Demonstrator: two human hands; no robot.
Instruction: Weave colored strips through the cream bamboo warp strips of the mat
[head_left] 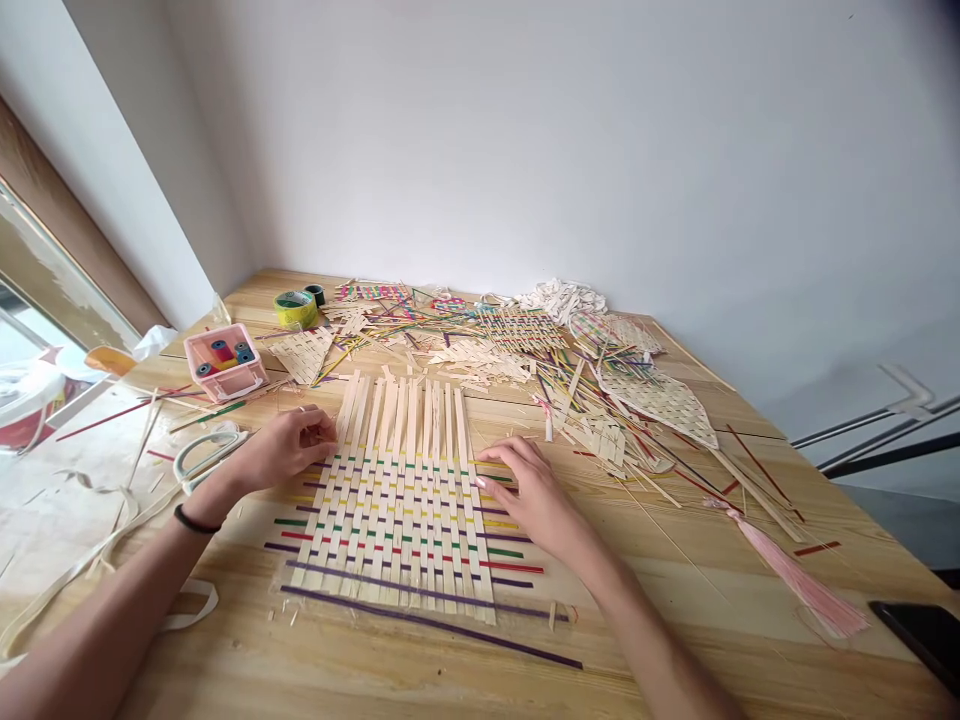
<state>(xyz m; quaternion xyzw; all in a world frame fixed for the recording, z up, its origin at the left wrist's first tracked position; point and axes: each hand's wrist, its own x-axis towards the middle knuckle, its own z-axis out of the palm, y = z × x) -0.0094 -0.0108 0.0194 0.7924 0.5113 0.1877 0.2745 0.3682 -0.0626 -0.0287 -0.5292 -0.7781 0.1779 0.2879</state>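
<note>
A partly woven mat (397,510) of flat, pale bamboo strips lies before me, crossed by thin purple, red, green and yellow strips. Its upright strips fan out loose at the far end. At the left edge of the top woven rows, my left hand (296,442) has its fingers curled and pinched on the end of a yellow strip, which they mostly hide. My right hand (529,490) rests at the right edge, index finger and thumb apart, touching the mat's side by the coloured strip ends. A loose purple strip (435,628) lies across the near edge, beside clear tape.
Scissors (206,455) lie left of the mat, near a pink box (225,365) with spools and a yellow tape roll (295,309). Loose strips and woven pieces (517,330) cover the back. At right are a woven fan (660,400), pink tassel (802,575) and dark phone (919,640).
</note>
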